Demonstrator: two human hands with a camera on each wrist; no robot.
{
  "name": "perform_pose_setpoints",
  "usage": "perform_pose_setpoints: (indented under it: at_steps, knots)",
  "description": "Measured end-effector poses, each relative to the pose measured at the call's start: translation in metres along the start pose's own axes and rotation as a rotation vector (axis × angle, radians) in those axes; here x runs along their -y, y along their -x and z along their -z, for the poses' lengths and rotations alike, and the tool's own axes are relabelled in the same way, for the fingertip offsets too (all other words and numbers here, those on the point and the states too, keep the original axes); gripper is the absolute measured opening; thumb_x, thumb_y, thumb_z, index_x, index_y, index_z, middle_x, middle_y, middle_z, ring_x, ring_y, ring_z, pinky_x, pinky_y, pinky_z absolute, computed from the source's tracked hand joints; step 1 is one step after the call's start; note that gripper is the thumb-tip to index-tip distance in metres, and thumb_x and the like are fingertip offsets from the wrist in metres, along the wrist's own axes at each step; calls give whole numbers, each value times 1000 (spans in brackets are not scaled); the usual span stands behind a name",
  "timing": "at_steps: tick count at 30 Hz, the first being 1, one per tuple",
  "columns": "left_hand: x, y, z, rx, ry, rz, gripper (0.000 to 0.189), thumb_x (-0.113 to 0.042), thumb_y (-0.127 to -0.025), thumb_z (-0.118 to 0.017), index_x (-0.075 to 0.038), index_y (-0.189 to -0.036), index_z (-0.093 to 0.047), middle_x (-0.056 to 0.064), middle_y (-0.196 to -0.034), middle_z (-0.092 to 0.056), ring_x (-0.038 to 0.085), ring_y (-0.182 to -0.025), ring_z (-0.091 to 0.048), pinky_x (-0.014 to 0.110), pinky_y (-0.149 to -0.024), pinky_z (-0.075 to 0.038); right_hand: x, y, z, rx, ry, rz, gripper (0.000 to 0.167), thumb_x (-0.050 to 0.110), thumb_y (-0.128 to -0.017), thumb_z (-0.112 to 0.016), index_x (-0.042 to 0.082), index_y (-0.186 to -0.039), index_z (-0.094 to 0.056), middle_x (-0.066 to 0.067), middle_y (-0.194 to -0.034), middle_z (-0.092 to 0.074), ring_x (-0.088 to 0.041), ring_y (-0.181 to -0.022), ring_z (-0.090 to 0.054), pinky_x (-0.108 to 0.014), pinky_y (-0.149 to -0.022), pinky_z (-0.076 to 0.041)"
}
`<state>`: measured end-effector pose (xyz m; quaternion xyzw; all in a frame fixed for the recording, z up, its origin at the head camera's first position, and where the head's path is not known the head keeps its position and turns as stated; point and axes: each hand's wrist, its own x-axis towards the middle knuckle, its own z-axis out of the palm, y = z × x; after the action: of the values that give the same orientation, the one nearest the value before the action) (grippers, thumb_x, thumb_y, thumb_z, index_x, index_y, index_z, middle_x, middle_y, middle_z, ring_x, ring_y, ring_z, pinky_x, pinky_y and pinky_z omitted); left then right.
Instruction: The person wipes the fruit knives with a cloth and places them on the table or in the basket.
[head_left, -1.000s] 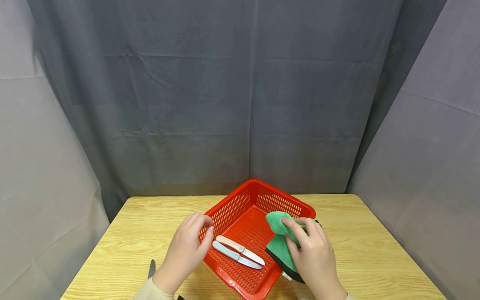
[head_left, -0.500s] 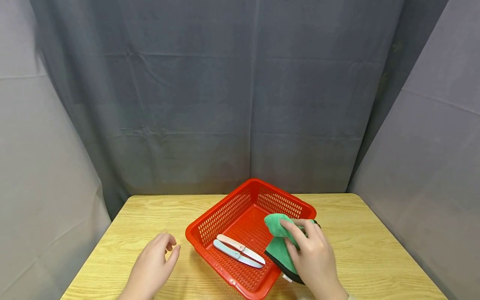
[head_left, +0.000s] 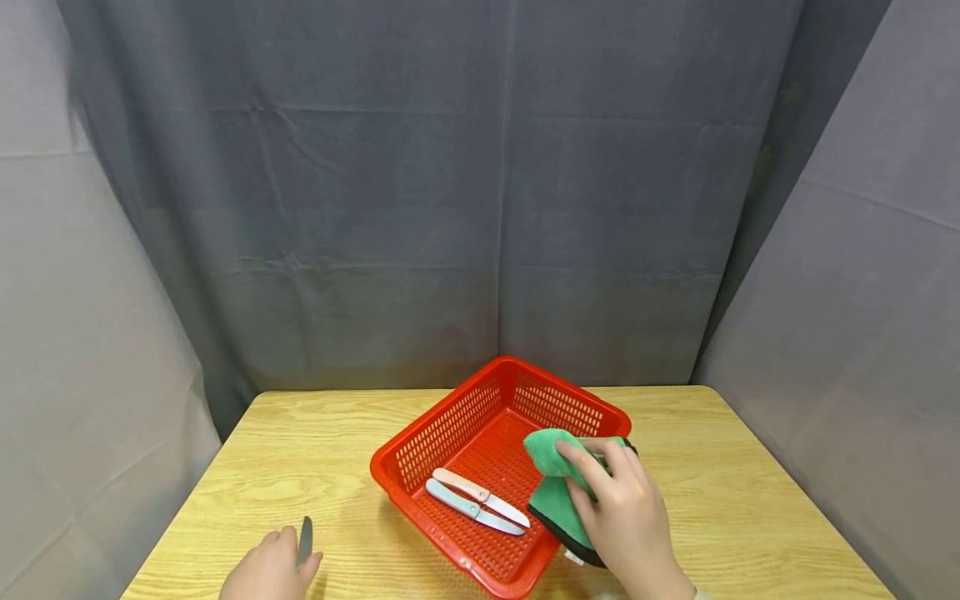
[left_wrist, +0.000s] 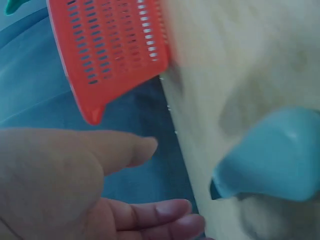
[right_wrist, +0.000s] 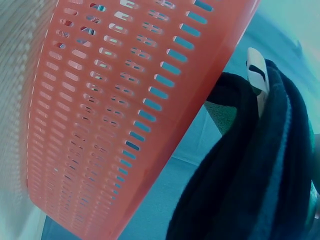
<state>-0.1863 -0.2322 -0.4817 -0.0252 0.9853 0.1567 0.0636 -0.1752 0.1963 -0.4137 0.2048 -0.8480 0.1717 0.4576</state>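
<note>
In the head view my left hand (head_left: 268,568) is low at the left, its fingers and thumb around the line of a knife (head_left: 304,540) whose grey blade points away. The left wrist view shows that thumb and fingers spread apart with nothing between them. Beyond the fingertips is a rounded teal thing (left_wrist: 275,155), its kind unclear. My right hand (head_left: 626,517) grips a green cloth (head_left: 558,508) with a black edge, over the right side of a red basket (head_left: 420,521). Inside the basket lie a pink-handled knife (head_left: 480,497) and a light-blue-handled knife (head_left: 474,508), side by side.
The basket stands turned at an angle on a wooden table (head_left: 750,500). A dark grey curtain (head_left: 375,208) hangs behind the table, with pale cloth walls on both sides. A white tag (right_wrist: 257,75) shows on the cloth in the right wrist view.
My left hand has moved from the basket's left rim down and left to the knife on the table. The right hand and the cloth have stayed almost in place.
</note>
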Motion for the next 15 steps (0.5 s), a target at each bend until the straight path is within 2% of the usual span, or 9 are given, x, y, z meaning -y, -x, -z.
perform_pose_setpoints:
  at_steps: [4,7,11,15]
  knots:
    - [7,-2,-9,59,-53,49,55,-43,-89,-77,9,-95,-61,10,-76,-58,24,-68,-64,42,-62,-54,-1,0,0,-19,-13,25,37,14,-83,-71,20,-120,-75,-7,-106,-66,-21,-81,-61,-37,-66,-53]
    - [10,-2,-13,99,-72,72,56,-46,-88,-77,7,-92,-61,9,-74,-58,22,-68,-63,40,-62,-54,-1,0,1,-11,-18,31,38,13,-83,-71,21,-120,-75,-6,-105,-66,-21,-79,-60,-37,-64,-53]
    - [10,-1,-17,143,-68,68,54,-46,-88,-76,5,-86,-60,7,-70,-59,19,-64,-59,36,-62,-52,-2,2,2,5,-19,24,40,12,-82,-73,21,-121,-74,-7,-106,-66,-21,-79,-59,-36,-65,-52]
    - [9,1,-19,155,-59,51,48,-42,-88,-77,4,-83,-62,5,-66,-59,17,-61,-58,32,-60,-50,-3,1,2,-6,-19,25,29,21,-94,-63,20,-120,-75,-7,-107,-67,-21,-81,-60,-36,-67,-52]
